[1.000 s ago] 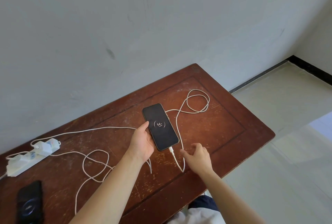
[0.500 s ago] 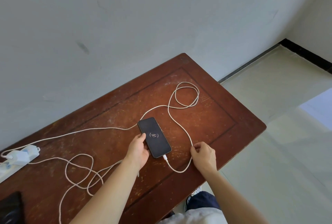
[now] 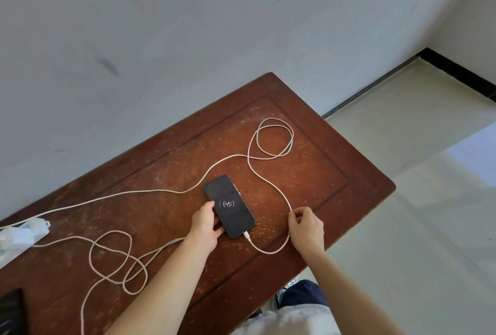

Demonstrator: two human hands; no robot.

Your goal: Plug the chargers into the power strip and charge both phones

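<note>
A black phone [image 3: 229, 205] lies flat on the brown wooden table [image 3: 335, 170], its screen showing 54% in a charging ring. A white cable [image 3: 268, 173] is plugged into its near end and loops away to the far right. My left hand [image 3: 206, 224] grips the phone's left edge. My right hand [image 3: 306, 227] pinches that cable to the phone's right. A white power strip [image 3: 18, 238] with chargers in it lies at the left edge. A second white cable [image 3: 112, 256] coils from it toward a second black phone [image 3: 10, 313] at the bottom left corner, mostly cut off.
A grey wall runs close behind the table. To the right lies a pale tiled floor [image 3: 416, 200] with a black skirting strip. The table's right corner sits just past my right hand. My dark trousers and a shoe show below the near edge.
My right hand went from hovering open near the plug to pinching the cable further right. The phone slid nearer with my left hand. The view swung right, pushing the power strip to the edge.
</note>
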